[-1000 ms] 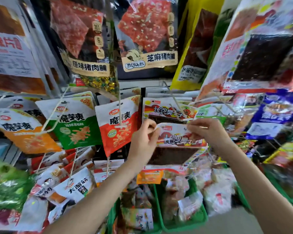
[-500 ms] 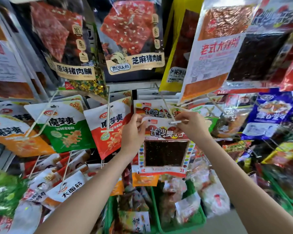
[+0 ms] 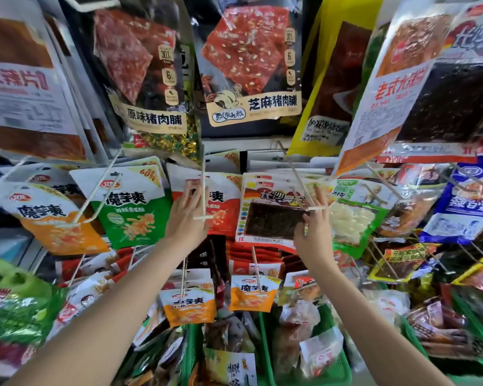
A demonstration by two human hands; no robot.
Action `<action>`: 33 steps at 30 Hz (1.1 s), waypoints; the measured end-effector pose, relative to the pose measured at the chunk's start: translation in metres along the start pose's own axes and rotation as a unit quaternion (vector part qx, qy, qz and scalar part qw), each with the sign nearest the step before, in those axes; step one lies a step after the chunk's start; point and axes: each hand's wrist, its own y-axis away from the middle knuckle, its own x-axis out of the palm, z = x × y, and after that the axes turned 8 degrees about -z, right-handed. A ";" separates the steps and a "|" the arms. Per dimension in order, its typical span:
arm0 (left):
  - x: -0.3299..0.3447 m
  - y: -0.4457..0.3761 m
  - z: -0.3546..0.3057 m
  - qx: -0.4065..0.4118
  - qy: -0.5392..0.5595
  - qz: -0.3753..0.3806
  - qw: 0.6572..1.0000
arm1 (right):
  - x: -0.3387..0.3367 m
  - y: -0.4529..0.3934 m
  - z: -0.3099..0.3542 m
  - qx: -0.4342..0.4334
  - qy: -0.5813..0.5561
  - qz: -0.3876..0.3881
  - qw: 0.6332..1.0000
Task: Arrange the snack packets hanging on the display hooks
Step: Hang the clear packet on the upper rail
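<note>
Setting: a crowded shop display rack of white wire hooks [image 3: 203,190].
Packet: the dark-windowed red-and-white plastic snack packet [image 3: 273,215] hangs on its hook.
Left hand [image 3: 185,218]: fingers spread, flat on the red pouch [image 3: 223,207].
Right hand [image 3: 314,229]: fingers relaxed, holding nothing.
Technique: push packets squarely back.

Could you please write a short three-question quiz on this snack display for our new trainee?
1. True or false: the left hand rests open on the red packet.
2. Which packet hangs directly left of the red one? A) green packet B) blue packet C) yellow packet
3. Fill in: the right hand touches the right edge of the packet with the dark ____ window.

Key
1. True: its fingers are spread flat, no grip.
2. A.
3. Square: the packet hangs on its hook, held by neither hand.
</note>
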 end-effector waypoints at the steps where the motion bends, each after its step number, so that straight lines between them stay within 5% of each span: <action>1: 0.000 -0.004 0.000 -0.007 0.003 0.004 1.000 | 0.001 -0.001 0.004 0.003 0.012 0.015 1.000; 5: 0.007 0.007 -0.024 -0.029 0.067 0.014 0.997 | -0.006 -0.004 0.006 0.029 0.052 -0.002 0.998; 11: 0.001 0.035 -0.089 0.114 0.199 -0.150 0.962 | -0.058 -0.013 -0.028 0.156 0.064 -0.064 0.984; 14: -0.003 0.041 -0.124 0.207 0.212 -0.153 0.943 | -0.084 -0.031 -0.056 0.231 0.064 -0.104 0.965; 17: -0.005 0.034 -0.153 0.221 0.224 -0.133 0.940 | -0.103 -0.049 -0.067 0.188 0.102 -0.138 0.967; 26: 0.012 0.013 -0.251 0.104 0.228 -0.077 0.965 | -0.146 -0.110 -0.098 -0.022 0.172 0.077 0.982; 33: -0.011 -0.003 -0.283 0.056 0.241 -0.143 0.958 | -0.172 -0.110 -0.106 0.072 -0.050 0.172 0.981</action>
